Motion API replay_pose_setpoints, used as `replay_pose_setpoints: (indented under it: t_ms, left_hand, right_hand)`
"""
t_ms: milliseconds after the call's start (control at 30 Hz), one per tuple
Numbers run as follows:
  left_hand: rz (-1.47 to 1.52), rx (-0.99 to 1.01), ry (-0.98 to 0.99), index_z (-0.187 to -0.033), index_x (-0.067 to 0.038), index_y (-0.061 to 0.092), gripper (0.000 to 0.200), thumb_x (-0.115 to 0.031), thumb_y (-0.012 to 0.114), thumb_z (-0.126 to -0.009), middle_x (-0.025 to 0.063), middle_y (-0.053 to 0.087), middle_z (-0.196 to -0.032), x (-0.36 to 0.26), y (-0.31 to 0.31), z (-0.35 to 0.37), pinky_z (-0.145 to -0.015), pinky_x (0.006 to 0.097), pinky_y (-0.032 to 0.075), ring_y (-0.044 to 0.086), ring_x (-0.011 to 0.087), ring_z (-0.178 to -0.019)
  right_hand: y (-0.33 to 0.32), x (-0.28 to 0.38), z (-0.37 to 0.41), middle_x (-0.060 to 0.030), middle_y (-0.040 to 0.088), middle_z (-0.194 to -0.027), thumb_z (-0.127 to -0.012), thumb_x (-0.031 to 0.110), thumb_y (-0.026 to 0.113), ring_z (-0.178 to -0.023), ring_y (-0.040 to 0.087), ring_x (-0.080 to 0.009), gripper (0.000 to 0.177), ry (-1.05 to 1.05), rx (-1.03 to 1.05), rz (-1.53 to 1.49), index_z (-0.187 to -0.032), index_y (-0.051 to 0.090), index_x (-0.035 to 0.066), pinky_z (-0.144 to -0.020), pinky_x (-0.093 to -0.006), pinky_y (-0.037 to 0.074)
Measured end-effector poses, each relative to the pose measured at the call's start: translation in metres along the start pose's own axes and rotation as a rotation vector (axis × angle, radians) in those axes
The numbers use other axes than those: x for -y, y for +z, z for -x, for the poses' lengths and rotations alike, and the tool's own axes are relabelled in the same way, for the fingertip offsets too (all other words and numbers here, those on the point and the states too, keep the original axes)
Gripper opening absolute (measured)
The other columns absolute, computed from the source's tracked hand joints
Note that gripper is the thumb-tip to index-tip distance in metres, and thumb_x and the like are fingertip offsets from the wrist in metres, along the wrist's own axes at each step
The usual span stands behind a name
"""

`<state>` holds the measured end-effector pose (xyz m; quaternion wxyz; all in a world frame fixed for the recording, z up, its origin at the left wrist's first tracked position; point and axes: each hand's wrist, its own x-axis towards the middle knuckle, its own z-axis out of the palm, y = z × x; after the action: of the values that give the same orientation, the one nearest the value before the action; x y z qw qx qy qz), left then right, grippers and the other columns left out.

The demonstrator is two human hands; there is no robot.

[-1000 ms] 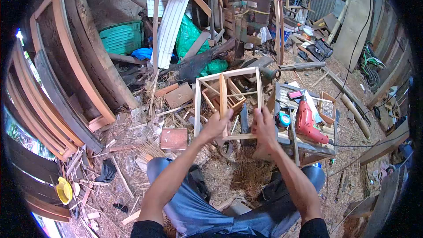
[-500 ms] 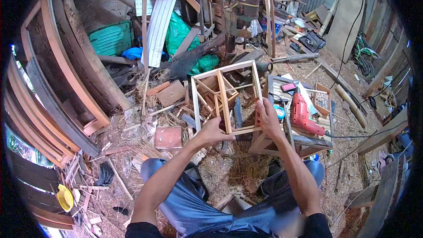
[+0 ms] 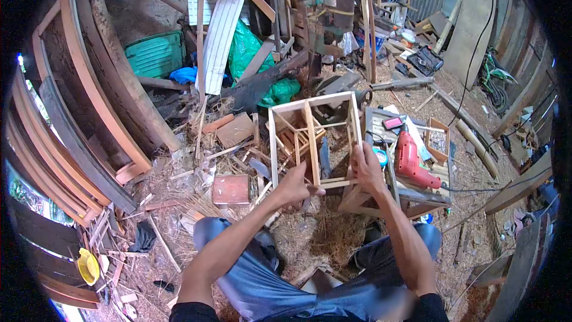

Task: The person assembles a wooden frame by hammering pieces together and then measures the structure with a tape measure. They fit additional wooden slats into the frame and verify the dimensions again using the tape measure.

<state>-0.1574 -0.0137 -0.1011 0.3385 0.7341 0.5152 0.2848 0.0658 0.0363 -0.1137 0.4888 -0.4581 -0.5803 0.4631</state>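
A light wooden frame with a middle slat is held up in front of me, over the littered floor. My left hand grips its near edge by the lower end of the middle slat, fingers closed. On the frame's right side, my right hand is wrapped round the side bar near the corner. A red power drill lies on a low wooden stand just right of my right hand. Beside the drill are a blue tape roll and a small pink object.
Curved wooden pieces lean at the left. A reddish board and scraps lie on the floor. Further back are a white panel, green sheeting and a black case. A cable runs right from the drill.
The wooden frame has tilted and shifted slightly right and down in view, with both hands still on it. The whole view has also shifted a little.
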Motion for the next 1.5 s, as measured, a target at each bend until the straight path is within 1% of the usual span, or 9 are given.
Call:
replay_pose_setpoints:
  t_ms: [300,500,600,700,767,1033,1233,1333,1500]
  left_hand:
    - [0.923,-0.235,-0.257,-0.104,-0.002,0.043,0.04,-0.041,0.047,-0.098,0.0077,0.056,-0.091,-0.015,0.011,-0.014,-0.064,0.033,0.056,0.063,0.0183,-0.078]
    - [0.365,-0.397,-0.222,-0.098,-0.001,0.04,0.033,-0.033,0.031,-0.101,0.0122,0.054,-0.065,-0.018,0.009,-0.027,-0.049,0.0369,0.054,0.061,0.0223,-0.053]
    - [-0.149,-0.434,-0.225,-0.101,0.003,0.042,0.037,-0.032,0.031,-0.102,0.0136,0.059,-0.075,-0.025,0.009,-0.023,-0.049,0.0368,0.051,0.064,0.0233,-0.057]
    - [-0.02,-0.341,-0.369,-0.107,0.004,0.043,0.036,-0.027,0.026,-0.103,0.0164,0.06,-0.079,-0.035,0.001,-0.026,-0.054,0.0392,0.053,0.065,0.0241,-0.061]
    - [0.99,-0.117,-0.119,-0.108,0.003,0.043,0.035,-0.029,0.031,-0.101,0.0187,0.061,-0.091,-0.021,-0.005,-0.029,-0.061,0.0395,0.054,0.067,0.0241,-0.075]
    - [-0.05,-0.447,-0.197,-0.131,0.014,0.014,0.054,-0.021,0.036,-0.097,0.0435,0.051,-0.103,-0.01,0.037,-0.038,-0.079,0.0504,0.05,0.06,0.0511,-0.085]
    - [0.787,-0.127,-0.176,-0.111,-0.001,0.035,0.031,-0.031,0.033,-0.101,0.024,0.054,-0.111,-0.01,0.013,-0.034,-0.09,0.0598,0.041,0.058,0.0449,-0.098]
    - [0.142,-0.06,-0.447,-0.137,0.003,0.016,0.061,-0.046,0.021,-0.101,0.0361,0.048,-0.124,-0.07,-0.01,-0.021,-0.098,0.0516,0.042,0.057,0.047,-0.102]
    - [-0.488,-0.547,0.077,-0.109,0.003,0.056,0.033,-0.021,0.059,-0.086,0.0244,0.059,-0.099,-0.023,-0.069,-0.045,-0.088,0.0463,0.042,0.056,0.0385,-0.094]
  right_hand:
    - [0.003,-0.002,0.001,-0.0055,0.048,-0.064,-0.1,0.027,0.044,-0.055,0.048,-0.0126,0.025,-0.002,0.027,0.01,-0.101,0.05,0.002,-0.049,-0.0316,0.039]
    - [0.016,0.006,0.004,-0.0242,0.061,-0.077,-0.099,0.026,0.044,-0.072,0.062,-0.0396,0.027,-0.059,-0.082,0.428,-0.104,0.051,0.0,-0.064,-0.0467,0.045]
    - [0.022,0.007,0.007,-0.0068,0.051,-0.069,-0.1,0.024,0.043,-0.059,0.049,-0.0174,0.025,-0.247,-0.143,0.51,-0.105,0.051,0.001,-0.054,-0.0334,0.041]
    - [0.026,0.016,0.011,-0.0137,0.054,-0.073,-0.1,0.025,0.044,-0.064,0.052,-0.0253,0.027,-0.196,-0.169,0.442,-0.107,0.052,0.0,-0.06,-0.0382,0.043]
    - [0.026,0.022,0.013,-0.0154,0.056,-0.074,-0.1,0.025,0.044,-0.065,0.054,-0.0274,0.027,-0.106,-0.142,0.401,-0.108,0.052,0.0,-0.061,-0.0389,0.044]
    - [0.027,0.028,0.013,-0.0251,0.06,-0.079,-0.099,0.027,0.045,-0.075,0.061,-0.0416,0.028,-0.107,-0.099,0.372,-0.107,0.052,0.001,-0.066,-0.0467,0.044]
    - [0.022,0.02,0.008,-0.0281,0.06,-0.083,-0.099,0.029,0.042,-0.081,0.06,-0.0457,0.03,-0.06,-0.123,0.409,-0.104,0.05,0.001,-0.067,-0.0497,0.044]
    - [0.014,0.015,0.006,-0.0309,0.059,-0.084,-0.099,0.028,0.042,-0.085,0.056,-0.0504,0.028,-0.062,-0.089,0.484,-0.101,0.046,0.0,-0.071,-0.0532,0.043]
    - [-0.012,0.01,-0.001,-0.0275,0.06,-0.082,-0.099,0.023,0.041,-0.083,0.058,-0.0473,0.025,-0.121,-0.083,0.42,-0.105,0.049,0.0,-0.07,-0.0493,0.045]
